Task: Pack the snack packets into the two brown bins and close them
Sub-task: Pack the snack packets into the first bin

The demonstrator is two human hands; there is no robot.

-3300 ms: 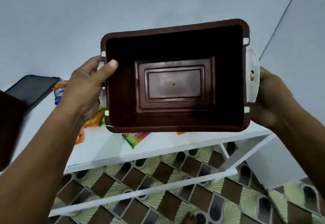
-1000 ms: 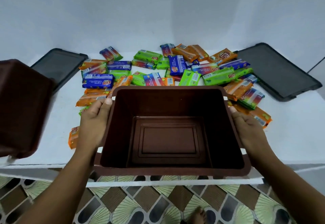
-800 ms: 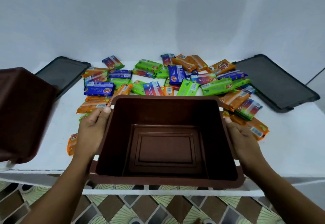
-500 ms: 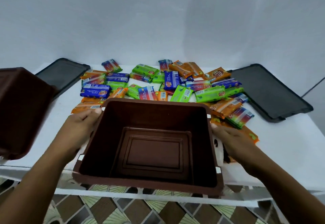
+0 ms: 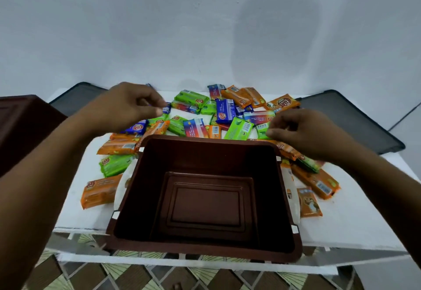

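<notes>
An empty brown bin (image 5: 205, 251) stands at the front edge of the white table (image 5: 364, 219), with neither hand on it. Behind and beside it lie several snack packets (image 5: 224, 109) in green, orange and blue. My left hand (image 5: 127, 107) hovers over the left of the pile, its fingers loosely curled and its tips by a blue packet (image 5: 167, 108). My right hand (image 5: 305, 132) hovers over the right of the pile, fingertips at the end of a green packet (image 5: 262, 128). Neither packet is lifted. A second brown bin (image 5: 22, 130) shows at the left edge.
Two dark lids lie flat at the back of the table, one on the left (image 5: 77, 98) and one on the right (image 5: 355, 121). A pale wall rises right behind the table. White flap handles (image 5: 121, 187) hang on the bin's sides. Patterned floor tiles (image 5: 68, 273) show below.
The bin came down from in front of my face onto the table's front edge. Both hands have let go of its sides and moved forward over the packets.
</notes>
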